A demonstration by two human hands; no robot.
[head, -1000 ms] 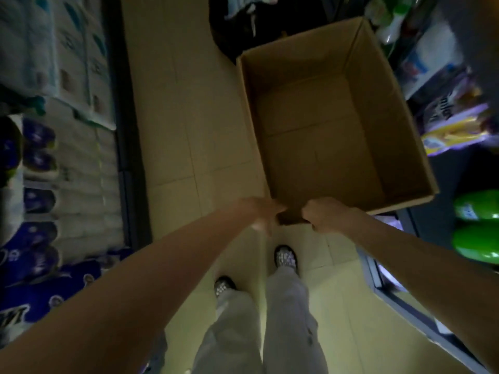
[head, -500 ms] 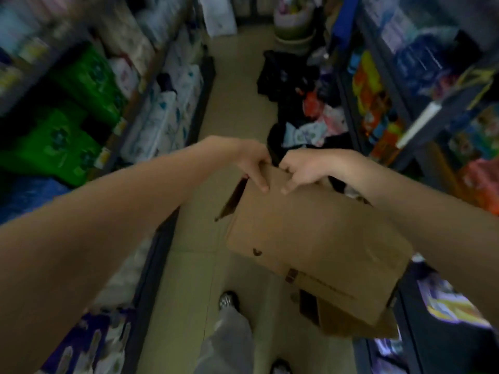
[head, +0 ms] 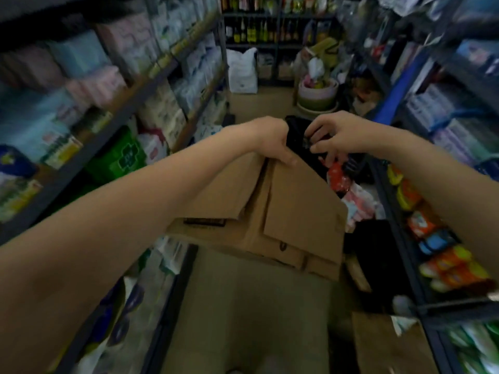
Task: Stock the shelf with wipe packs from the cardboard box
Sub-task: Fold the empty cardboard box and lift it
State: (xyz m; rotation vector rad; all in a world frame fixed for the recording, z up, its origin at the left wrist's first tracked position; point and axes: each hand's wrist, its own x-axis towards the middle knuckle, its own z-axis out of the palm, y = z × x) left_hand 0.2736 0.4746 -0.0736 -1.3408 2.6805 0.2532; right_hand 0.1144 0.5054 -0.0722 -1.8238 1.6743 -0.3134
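The brown cardboard box (head: 297, 211) hangs tilted in mid-air over the aisle floor, its underside and loose flaps toward me, so its inside is hidden. My left hand (head: 272, 141) grips its top edge. My right hand (head: 337, 136) hovers just right of that edge, off the cardboard, fingers loosely curled in front of a black bag; nothing shows in it. Shelves with pale wipe and tissue packs (head: 167, 114) run along the left. No loose wipe pack is in view.
The aisle is narrow. Black bags and colourful packets (head: 348, 190) lie on the floor ahead on the right. Another brown box (head: 386, 344) sits at the lower right. Right shelves (head: 442, 255) hold bright pouches. A white sack (head: 241, 68) and stacked basins (head: 317, 95) stand at the far end.
The empty box has been lifted off the floor and tipped up. My view has swung from the floor to the aisle. My right hand has come off the box edge.
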